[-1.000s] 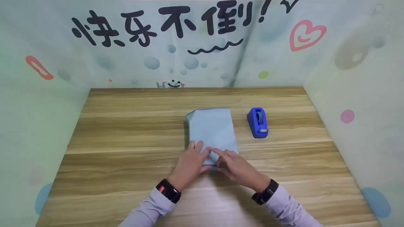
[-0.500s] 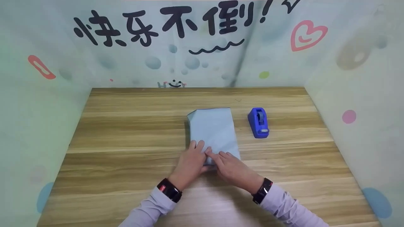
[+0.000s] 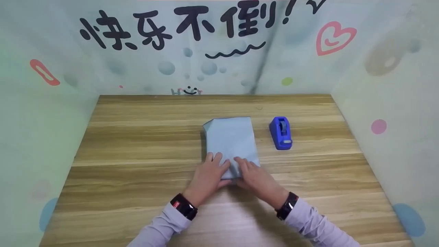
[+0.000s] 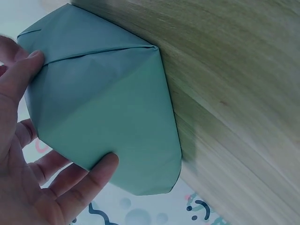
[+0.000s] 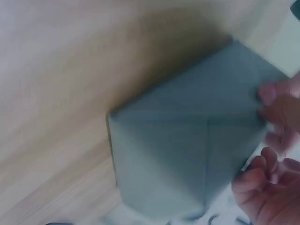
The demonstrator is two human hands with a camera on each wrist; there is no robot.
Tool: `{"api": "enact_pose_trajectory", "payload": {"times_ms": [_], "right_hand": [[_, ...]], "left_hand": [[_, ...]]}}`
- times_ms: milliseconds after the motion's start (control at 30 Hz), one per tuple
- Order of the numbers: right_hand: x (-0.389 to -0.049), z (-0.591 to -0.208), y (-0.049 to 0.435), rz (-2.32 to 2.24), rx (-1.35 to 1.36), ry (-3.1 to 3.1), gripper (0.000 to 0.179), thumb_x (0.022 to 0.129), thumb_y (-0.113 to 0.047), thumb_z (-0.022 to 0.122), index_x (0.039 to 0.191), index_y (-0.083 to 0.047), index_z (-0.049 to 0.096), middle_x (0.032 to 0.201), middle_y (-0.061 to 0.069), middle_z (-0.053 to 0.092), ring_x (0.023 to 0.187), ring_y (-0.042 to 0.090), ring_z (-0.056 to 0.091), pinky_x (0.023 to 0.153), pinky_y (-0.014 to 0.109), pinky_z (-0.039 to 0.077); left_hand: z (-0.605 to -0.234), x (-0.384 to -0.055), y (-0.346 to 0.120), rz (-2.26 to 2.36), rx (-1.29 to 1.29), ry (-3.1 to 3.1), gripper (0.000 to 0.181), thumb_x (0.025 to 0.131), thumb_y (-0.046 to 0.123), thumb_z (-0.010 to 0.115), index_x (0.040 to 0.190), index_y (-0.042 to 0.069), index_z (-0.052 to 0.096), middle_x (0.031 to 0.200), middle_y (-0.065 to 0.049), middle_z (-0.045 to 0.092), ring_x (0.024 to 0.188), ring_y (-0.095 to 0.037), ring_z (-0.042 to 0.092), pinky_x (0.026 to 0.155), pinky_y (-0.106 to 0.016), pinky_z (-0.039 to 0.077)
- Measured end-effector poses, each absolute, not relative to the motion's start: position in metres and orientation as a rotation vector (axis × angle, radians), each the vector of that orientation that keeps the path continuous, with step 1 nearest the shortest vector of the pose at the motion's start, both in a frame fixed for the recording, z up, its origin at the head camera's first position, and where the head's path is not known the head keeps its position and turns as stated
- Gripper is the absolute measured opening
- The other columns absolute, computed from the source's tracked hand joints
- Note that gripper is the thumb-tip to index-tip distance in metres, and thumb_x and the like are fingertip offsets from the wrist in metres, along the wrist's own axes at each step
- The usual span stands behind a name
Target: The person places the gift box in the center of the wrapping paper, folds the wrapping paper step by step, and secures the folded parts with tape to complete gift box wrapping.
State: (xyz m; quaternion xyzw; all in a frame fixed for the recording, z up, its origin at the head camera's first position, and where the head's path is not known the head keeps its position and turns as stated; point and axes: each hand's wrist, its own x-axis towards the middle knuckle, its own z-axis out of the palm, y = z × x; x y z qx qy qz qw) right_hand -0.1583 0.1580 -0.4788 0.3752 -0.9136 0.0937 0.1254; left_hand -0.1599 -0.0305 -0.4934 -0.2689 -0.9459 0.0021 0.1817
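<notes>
The package [image 3: 229,137] likely has a firm, boxy core under thin paper: the body should bear a squeeze, while the wrap would crease, spring back at its folds or tear if pinched hard. Its weight is hard to judge, perhaps light; the smooth paper may slip a little. The long sides, at nine and three o'clock, look the best hold — clear of the flap [image 4: 93,33] at six, where a thin gap shows along the seam.

It lies flat mid-table, pale blue, lightly wrinkled, a pointed fold at its eleven o'clock corner. The left hand [image 3: 205,178], fingers spread, and the right hand [image 3: 259,181], fingers bent, both pinch its six o'clock edge — thumbs at the end, fingertips on top.
</notes>
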Motion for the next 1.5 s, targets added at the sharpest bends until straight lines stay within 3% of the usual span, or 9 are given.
{"api": "enact_pose_trajectory", "payload": {"times_ms": [100, 233, 333, 533, 667, 767, 967, 1233, 1500], "right_hand": [[-0.167, -0.475, 0.165, 0.400, 1.079, -2.767, 0.057, 0.085, -0.031, 0.067, 0.126, -0.004, 0.038, 0.072, 0.005, 0.061, 0.061, 0.017, 0.061, 0.057, 0.029, 0.053], [-0.182, -0.472, 0.179, 0.643, 1.026, -2.836, 0.040, 0.091, -0.014, 0.059, 0.125, -0.007, 0.040, 0.062, -0.002, 0.051, 0.052, 0.009, 0.049, 0.050, 0.023, 0.046], [-0.193, -0.475, 0.191, 0.892, 0.784, -2.847, 0.035, 0.090, -0.005, 0.056, 0.123, -0.001, 0.045, 0.068, 0.001, 0.052, 0.058, 0.011, 0.050, 0.054, 0.024, 0.046], [-0.203, -0.487, 0.208, 1.310, 0.327, -3.048, 0.047, 0.094, -0.030, 0.053, 0.124, 0.007, 0.052, 0.100, 0.016, 0.060, 0.084, 0.022, 0.056, 0.071, 0.032, 0.049], [-0.202, -0.494, 0.211, 1.578, 0.228, -3.107, 0.051, 0.094, -0.037, 0.051, 0.123, 0.005, 0.053, 0.117, 0.019, 0.058, 0.105, 0.026, 0.054, 0.085, 0.035, 0.047], [-0.200, -0.497, 0.213, 1.736, 0.240, -3.020, 0.046, 0.094, -0.031, 0.053, 0.123, 0.005, 0.053, 0.114, 0.018, 0.058, 0.103, 0.022, 0.052, 0.085, 0.031, 0.045], [-0.190, -0.497, 0.216, 2.005, 0.343, -2.758, 0.041, 0.092, -0.014, 0.057, 0.125, 0.006, 0.045, 0.116, 0.019, 0.055, 0.105, 0.021, 0.051, 0.088, 0.026, 0.044], [-0.164, -0.503, 0.219, 2.014, 0.437, -2.629, 0.042, 0.081, 0.000, 0.066, 0.114, 0.004, 0.039, 0.124, 0.020, 0.047, 0.110, 0.035, 0.051, 0.092, 0.035, 0.046], [-0.146, -0.505, 0.219, 1.934, 0.428, -2.624, 0.087, 0.074, 0.000, 0.074, 0.144, -0.006, 0.022, 0.146, 0.017, 0.031, 0.128, 0.033, 0.038, 0.106, 0.051, 0.032]], "left_hand": [[-0.494, -0.160, -0.032, 0.016, -0.761, -2.667, 0.057, 0.076, 0.062, 0.061, 0.112, 0.019, 0.056, 0.104, -0.006, 0.053, 0.093, -0.024, 0.047, 0.053, -0.026, 0.051], [-0.493, -0.160, -0.034, -0.016, -0.764, -2.649, 0.059, 0.076, 0.063, 0.059, 0.113, 0.018, 0.057, 0.104, -0.007, 0.052, 0.092, -0.025, 0.047, 0.052, -0.026, 0.050], [-0.491, -0.162, -0.041, -0.304, -0.774, -2.722, 0.059, 0.081, 0.060, 0.056, 0.119, 0.016, 0.058, 0.105, -0.008, 0.051, 0.092, -0.024, 0.047, 0.059, -0.028, 0.049], [-0.491, -0.175, -0.066, -1.177, -0.246, -2.913, 0.060, 0.092, 0.044, 0.051, 0.135, 0.003, 0.044, 0.126, -0.019, 0.044, 0.115, -0.033, 0.044, 0.091, -0.047, 0.045], [-0.495, -0.183, -0.076, -1.489, -0.123, -2.994, 0.053, 0.096, 0.037, 0.047, 0.123, -0.008, 0.050, 0.120, -0.026, 0.049, 0.113, -0.038, 0.047, 0.097, -0.051, 0.040], [-0.498, -0.183, -0.077, -1.708, -0.191, -2.969, 0.044, 0.096, 0.033, 0.047, 0.114, -0.007, 0.052, 0.115, -0.025, 0.053, 0.110, -0.036, 0.051, 0.097, -0.049, 0.042], [-0.500, -0.179, -0.078, -2.180, -0.203, -2.705, 0.037, 0.094, 0.026, 0.055, 0.117, 0.004, 0.038, 0.130, -0.022, 0.045, 0.123, -0.035, 0.044, 0.104, -0.047, 0.037], [-0.507, -0.169, -0.087, -2.350, -0.336, -2.517, 0.065, 0.082, 0.020, 0.071, 0.126, 0.002, 0.027, 0.140, -0.022, 0.035, 0.131, -0.036, 0.036, 0.109, -0.047, 0.032], [-0.511, -0.157, -0.090, -2.230, -0.442, -2.654, 0.101, 0.074, 0.022, 0.078, 0.149, 0.016, 0.011, 0.149, -0.017, 0.027, 0.136, -0.034, 0.029, 0.110, -0.052, 0.025]]}}
